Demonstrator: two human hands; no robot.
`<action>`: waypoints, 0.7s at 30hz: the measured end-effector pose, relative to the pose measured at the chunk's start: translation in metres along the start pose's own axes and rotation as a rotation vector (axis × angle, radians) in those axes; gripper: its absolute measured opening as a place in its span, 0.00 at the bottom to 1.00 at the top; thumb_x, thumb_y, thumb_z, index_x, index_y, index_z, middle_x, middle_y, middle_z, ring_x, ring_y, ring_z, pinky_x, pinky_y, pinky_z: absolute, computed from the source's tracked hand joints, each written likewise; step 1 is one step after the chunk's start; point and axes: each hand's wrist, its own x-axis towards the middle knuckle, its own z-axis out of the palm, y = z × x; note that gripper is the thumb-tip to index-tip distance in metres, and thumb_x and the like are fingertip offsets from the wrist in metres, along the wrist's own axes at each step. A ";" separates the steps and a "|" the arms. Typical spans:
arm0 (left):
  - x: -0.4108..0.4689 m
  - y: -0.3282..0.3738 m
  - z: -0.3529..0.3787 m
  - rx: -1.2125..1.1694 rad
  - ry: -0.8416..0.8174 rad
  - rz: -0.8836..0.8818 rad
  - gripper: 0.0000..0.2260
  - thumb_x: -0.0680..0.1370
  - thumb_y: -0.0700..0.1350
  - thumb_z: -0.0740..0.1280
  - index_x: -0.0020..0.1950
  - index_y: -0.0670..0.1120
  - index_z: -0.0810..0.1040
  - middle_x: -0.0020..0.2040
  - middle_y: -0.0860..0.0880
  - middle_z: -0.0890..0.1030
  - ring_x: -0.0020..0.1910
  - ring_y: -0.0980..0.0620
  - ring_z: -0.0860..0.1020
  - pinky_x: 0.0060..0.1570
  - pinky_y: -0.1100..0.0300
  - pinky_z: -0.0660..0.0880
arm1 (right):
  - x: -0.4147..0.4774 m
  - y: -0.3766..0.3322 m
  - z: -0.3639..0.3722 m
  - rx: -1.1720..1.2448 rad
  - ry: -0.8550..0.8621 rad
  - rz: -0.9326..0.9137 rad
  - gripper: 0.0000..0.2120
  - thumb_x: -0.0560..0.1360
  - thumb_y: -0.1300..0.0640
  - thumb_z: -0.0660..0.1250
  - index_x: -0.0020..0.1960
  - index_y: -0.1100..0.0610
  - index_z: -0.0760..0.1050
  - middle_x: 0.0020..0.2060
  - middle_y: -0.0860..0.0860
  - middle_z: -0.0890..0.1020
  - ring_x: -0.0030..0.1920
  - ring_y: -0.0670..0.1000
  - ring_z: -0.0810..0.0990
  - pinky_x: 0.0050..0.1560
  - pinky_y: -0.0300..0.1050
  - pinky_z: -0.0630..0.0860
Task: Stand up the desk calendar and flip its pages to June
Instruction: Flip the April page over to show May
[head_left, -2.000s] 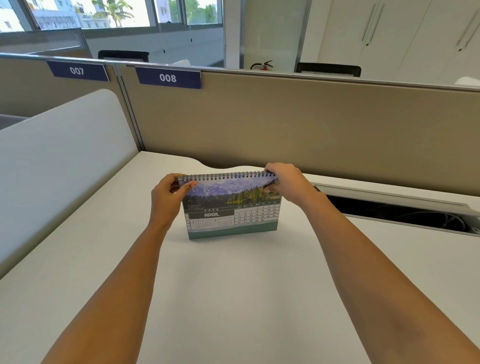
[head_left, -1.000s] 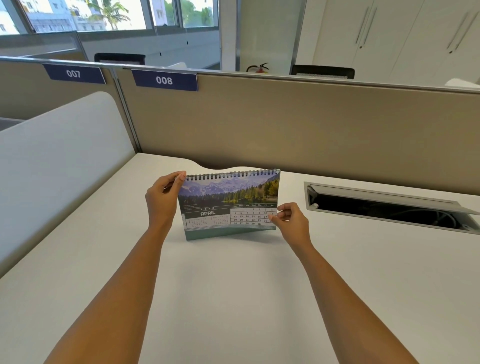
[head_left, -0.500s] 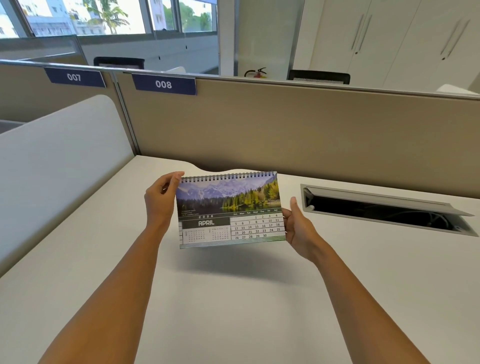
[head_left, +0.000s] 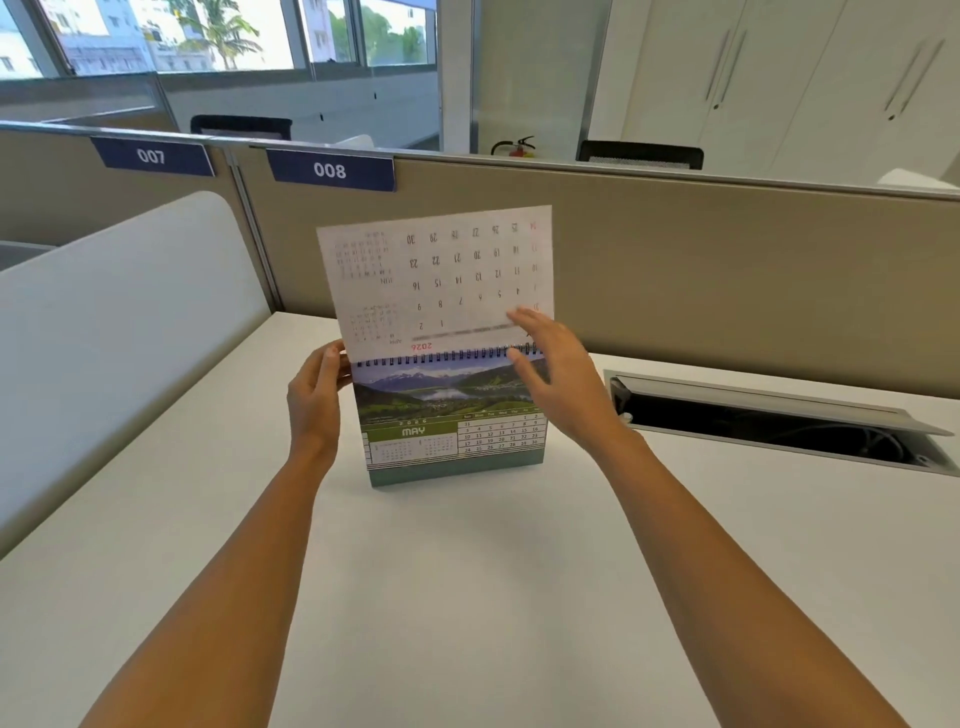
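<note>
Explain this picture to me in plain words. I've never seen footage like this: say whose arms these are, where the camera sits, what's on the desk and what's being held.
There is no machine here. The arms belong to a person wearing a wide-angle camera on the head, so you look forward and down along both forearms.

The surface is a white desk with beige partitions behind it and an open cable tray on the right. A desk calendar stands upright on it, its front page reading MAY.

The left hand grips the calendar's left edge near the spiral binding. The right hand is open at the binding, fingers on a flipped page that stands straight up, its printing upside down to us. June is one page further.
</note>
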 end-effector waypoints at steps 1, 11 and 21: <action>0.000 0.000 0.000 0.007 -0.001 0.009 0.13 0.81 0.49 0.54 0.59 0.47 0.74 0.54 0.50 0.79 0.47 0.55 0.79 0.40 0.71 0.77 | 0.005 0.004 0.002 -0.132 0.003 -0.038 0.21 0.78 0.49 0.60 0.70 0.47 0.63 0.71 0.48 0.67 0.71 0.50 0.64 0.68 0.51 0.63; 0.000 -0.001 -0.002 0.135 0.009 0.176 0.14 0.78 0.49 0.62 0.64 0.51 0.73 0.50 0.50 0.76 0.50 0.54 0.76 0.43 0.72 0.76 | 0.026 0.032 0.018 -0.418 -0.111 -0.091 0.17 0.76 0.46 0.62 0.62 0.51 0.70 0.59 0.50 0.78 0.60 0.53 0.74 0.62 0.50 0.67; 0.002 -0.009 -0.002 0.289 -0.001 0.212 0.13 0.77 0.47 0.62 0.53 0.39 0.78 0.53 0.39 0.75 0.50 0.51 0.73 0.38 0.77 0.73 | 0.035 0.031 0.017 -0.473 -0.202 -0.070 0.17 0.75 0.45 0.62 0.57 0.55 0.70 0.56 0.54 0.78 0.55 0.55 0.74 0.55 0.50 0.68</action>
